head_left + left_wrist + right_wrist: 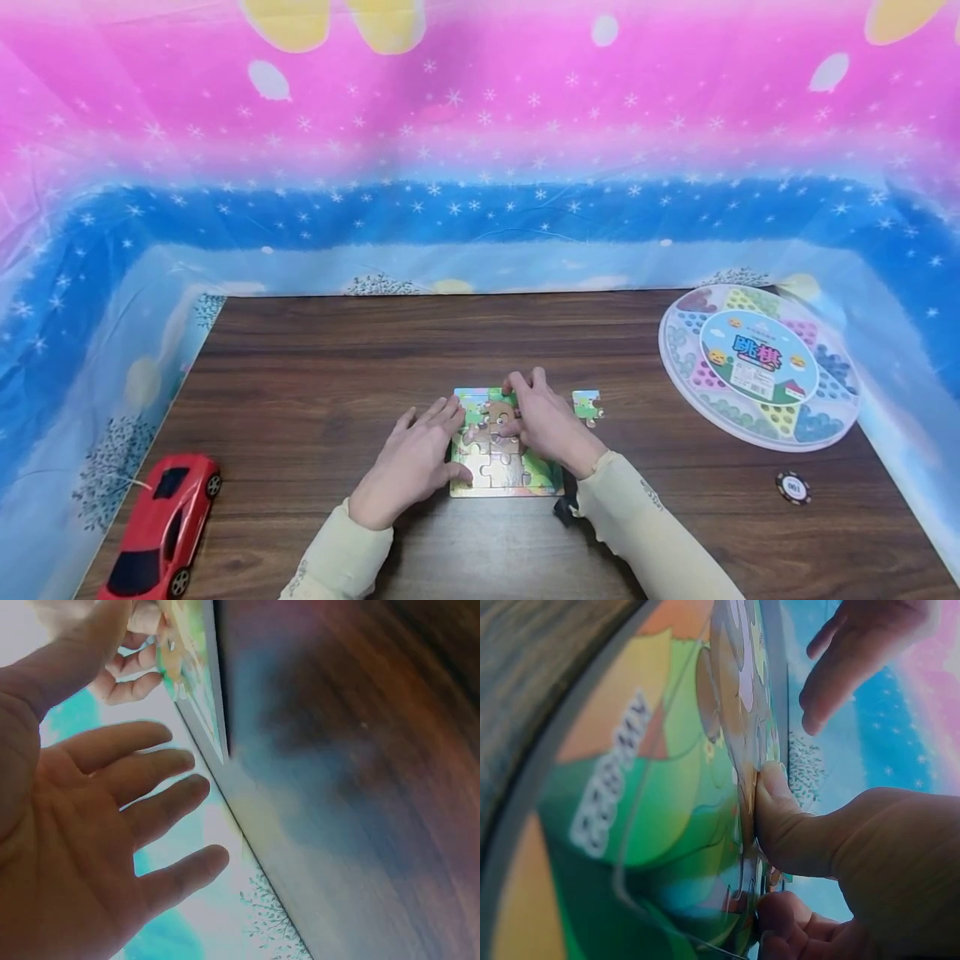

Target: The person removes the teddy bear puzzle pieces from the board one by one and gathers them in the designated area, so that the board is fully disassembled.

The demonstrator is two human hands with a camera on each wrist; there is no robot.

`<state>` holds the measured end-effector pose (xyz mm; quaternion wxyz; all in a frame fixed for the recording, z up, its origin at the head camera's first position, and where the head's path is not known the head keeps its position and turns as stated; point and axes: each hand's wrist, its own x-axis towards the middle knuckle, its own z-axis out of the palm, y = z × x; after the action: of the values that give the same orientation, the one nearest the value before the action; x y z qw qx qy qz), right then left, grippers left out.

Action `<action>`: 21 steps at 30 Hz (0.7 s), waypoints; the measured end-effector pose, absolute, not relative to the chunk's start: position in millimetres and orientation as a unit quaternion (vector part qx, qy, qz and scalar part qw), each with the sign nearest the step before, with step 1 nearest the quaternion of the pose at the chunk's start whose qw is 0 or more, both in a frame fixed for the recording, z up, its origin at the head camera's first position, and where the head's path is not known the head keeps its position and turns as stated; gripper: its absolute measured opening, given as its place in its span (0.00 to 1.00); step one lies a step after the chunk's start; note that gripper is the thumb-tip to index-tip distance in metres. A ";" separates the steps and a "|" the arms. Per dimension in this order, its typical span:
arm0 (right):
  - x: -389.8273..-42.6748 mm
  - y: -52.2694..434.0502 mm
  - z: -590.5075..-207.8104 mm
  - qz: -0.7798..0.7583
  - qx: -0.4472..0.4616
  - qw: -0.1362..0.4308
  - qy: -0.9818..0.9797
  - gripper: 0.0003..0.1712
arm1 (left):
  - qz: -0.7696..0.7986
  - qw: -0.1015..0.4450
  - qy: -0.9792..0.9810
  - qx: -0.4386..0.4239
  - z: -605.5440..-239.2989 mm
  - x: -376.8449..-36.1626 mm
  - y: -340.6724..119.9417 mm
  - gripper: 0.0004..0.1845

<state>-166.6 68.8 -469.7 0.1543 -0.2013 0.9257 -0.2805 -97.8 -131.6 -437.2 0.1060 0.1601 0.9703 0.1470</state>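
A jigsaw puzzle (504,473) in a flat tray, with a brown cartoon animal on green, lies mid-table, most pieces fitted. My left hand (416,462) spreads over its left side, fingers straight, thumb near the lower left; the left wrist view shows its palm (82,840) with nothing in it. Over the upper right part, my right hand (553,423) bends its thumb and fingers onto the puzzle. In the right wrist view a puzzle piece (777,877) shows between thumb and fingertips, mostly hidden. One loose puzzle piece (587,405) lies right of the tray.
A round Chinese checkers box (757,367) sits at the back right, with a black-and-white poker chip (793,487) in front of it. At the front left stands a red toy car (161,525). A patterned cloth (480,208) surrounds the wooden table.
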 end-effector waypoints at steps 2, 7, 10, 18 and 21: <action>-166.9 69.6 -469.8 -0.277 -0.204 0.150 0.927 0.22 | 0.162 0.112 0.967 0.164 -435.7 -98.9 -131.9 0.47; -167.2 70.2 -470.9 -0.258 -0.218 0.135 0.932 0.23 | 0.250 0.103 0.952 0.140 -438.8 -99.3 -134.1 0.49; -167.0 70.0 -471.5 -0.251 -0.221 0.129 0.934 0.24 | 0.310 0.070 0.939 0.130 -441.9 -99.9 -134.6 0.52; -166.4 69.8 -471.3 -0.254 -0.212 0.129 0.935 0.25 | 0.304 0.049 0.941 0.138 -447.9 -101.1 -133.8 0.45; -166.5 69.3 -471.6 -0.248 -0.215 0.127 0.936 0.26 | 0.268 0.062 0.950 0.150 -449.7 -100.6 -134.2 0.45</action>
<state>-166.5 69.3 -471.6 0.1267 -0.2148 0.9362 -0.2475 -100.6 -134.2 -449.7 0.0616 0.1495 0.9497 0.2681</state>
